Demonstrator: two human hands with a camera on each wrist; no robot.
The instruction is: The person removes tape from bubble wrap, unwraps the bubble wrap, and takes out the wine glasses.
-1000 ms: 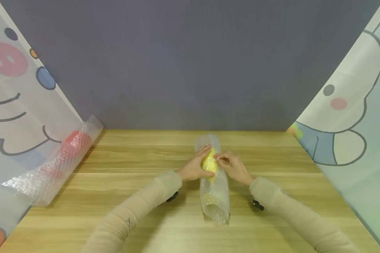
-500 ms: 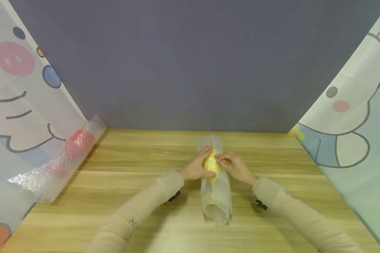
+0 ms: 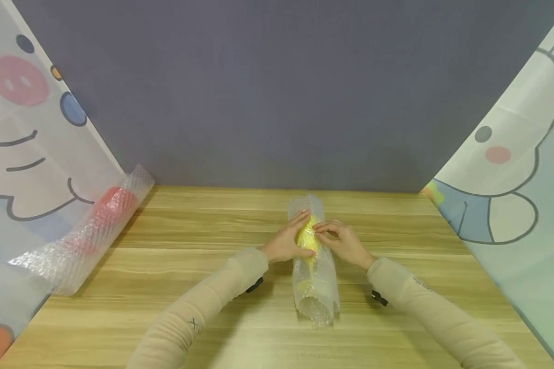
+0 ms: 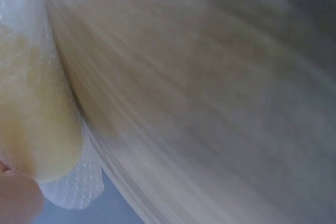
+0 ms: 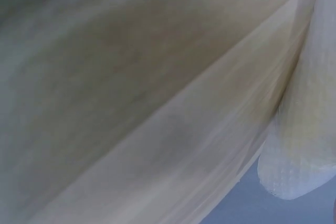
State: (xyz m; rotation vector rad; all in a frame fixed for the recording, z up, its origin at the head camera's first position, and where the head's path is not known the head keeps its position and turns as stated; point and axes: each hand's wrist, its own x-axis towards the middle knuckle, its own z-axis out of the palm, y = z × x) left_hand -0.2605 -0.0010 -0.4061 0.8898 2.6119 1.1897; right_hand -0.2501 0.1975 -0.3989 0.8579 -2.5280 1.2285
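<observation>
A yellow object (image 3: pixel 307 240) lies wrapped in a roll of clear bubble wrap (image 3: pixel 315 287) on the wooden table. Its kind is hard to tell through the wrap. My left hand (image 3: pixel 287 242) rests on the roll's left side, thumb and fingers spread and fairly straight around the yellow part. On the other side, my right hand (image 3: pixel 343 243) has its thumb and forefinger together, pinching at the bubble wrap over the yellow part. Bubble wrap (image 4: pixel 31 93) with yellow inside fills the left edge of the left wrist view; the right wrist view shows the roll's end (image 5: pixel 294 166).
Another bubble-wrap roll (image 3: pixel 87 236), with a red object inside, lies along the table's left edge against the printed side panel (image 3: pixel 23 169). A dark grey panel (image 3: pixel 277 92) stands behind the wooden table (image 3: pixel 203 220). A second printed panel (image 3: pixel 503 169) borders the right.
Both hands stay in nearly the same place on the roll. The head view has shifted slightly; the wrapped objects show no clear movement on the table.
</observation>
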